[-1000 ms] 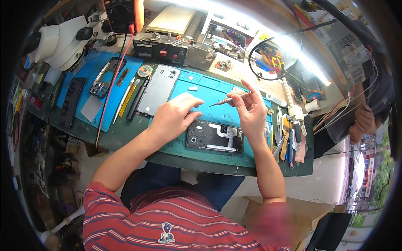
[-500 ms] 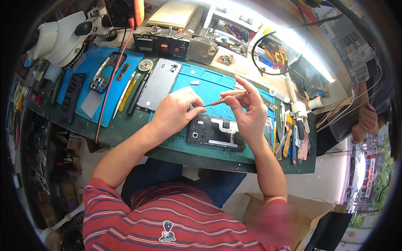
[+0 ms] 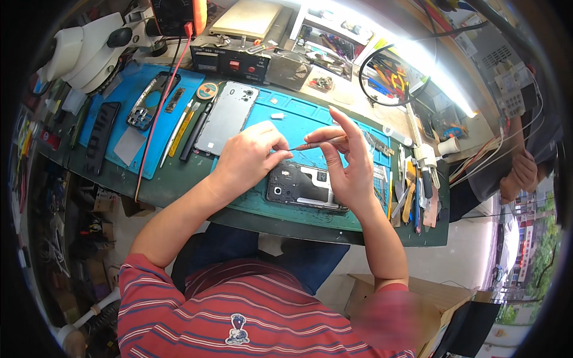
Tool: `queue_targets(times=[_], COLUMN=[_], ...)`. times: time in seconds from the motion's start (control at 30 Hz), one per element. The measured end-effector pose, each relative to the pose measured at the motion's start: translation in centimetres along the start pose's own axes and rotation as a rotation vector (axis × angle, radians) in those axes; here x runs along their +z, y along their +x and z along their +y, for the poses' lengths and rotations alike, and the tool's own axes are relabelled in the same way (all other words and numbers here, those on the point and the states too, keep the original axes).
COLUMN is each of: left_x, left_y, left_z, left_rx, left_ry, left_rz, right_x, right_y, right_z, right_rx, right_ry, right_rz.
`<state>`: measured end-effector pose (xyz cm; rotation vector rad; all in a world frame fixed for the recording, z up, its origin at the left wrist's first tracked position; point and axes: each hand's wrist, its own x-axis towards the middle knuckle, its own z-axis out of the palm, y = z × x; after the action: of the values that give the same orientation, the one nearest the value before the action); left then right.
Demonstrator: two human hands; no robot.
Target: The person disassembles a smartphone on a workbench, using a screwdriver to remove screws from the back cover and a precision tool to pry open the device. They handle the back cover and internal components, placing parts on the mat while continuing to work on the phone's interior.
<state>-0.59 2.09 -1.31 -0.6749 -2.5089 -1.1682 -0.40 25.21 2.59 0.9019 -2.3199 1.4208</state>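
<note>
Phone (image 3: 292,190): flat on the mat (image 3: 316,119). Your right hand (image 3: 353,173): by the phone's right end, gripping a tool (image 3: 313,145). Your left hand (image 3: 253,152): by its left end, pinched at the tip (contents too small to tell). Risk: a loose pinch might let the tip slip, pricking you.

The shirt (image 3: 256,298) is red, crossed by thin white and navy stripes, with a white-and-dark patch (image 3: 237,330) on it. A brownish slim tool (image 3: 335,141) shows against a mat (image 3: 298,110) of bright blue (greener along its near edge). The opened phone (image 3: 289,190) is black with silvery-white areas; the flat panel (image 3: 225,116) is grey. The table (image 3: 262,225) is dark green, the cable (image 3: 156,122) pinkish red.
</note>
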Motion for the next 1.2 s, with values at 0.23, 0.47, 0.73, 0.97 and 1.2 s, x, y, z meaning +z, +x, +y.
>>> queue_targets(times=[0.23, 0.47, 0.73, 0.97, 1.2], left_x=[0.0, 0.0, -0.9, -1.4, -2.0], left_y=[0.0, -0.1, -0.1, -2.9, -6.7], left_z=[0.2, 0.0, 0.9, 2.5, 2.8], left_rx=[0.013, 0.030, -0.084, -0.022, 0.151], left_ry=[0.027, 0.005, -0.237, -0.223, -0.217], left_rz=[0.012, 0.012, -0.084, -0.108, -0.100], right_x=[0.2, -0.1, 0.0, -0.3, 0.2], right_y=[-0.1, -0.1, -0.2, -0.9, -2.0], right_z=[0.2, -0.1, -1.0, -3.6, -5.6], right_rx=[-0.037, -0.038, 0.017, -0.024, -0.138], right_ry=[0.018, -0.062, 0.066, -0.113, -0.184], right_rz=[0.025, 0.013, 0.092, -0.029, -0.153])
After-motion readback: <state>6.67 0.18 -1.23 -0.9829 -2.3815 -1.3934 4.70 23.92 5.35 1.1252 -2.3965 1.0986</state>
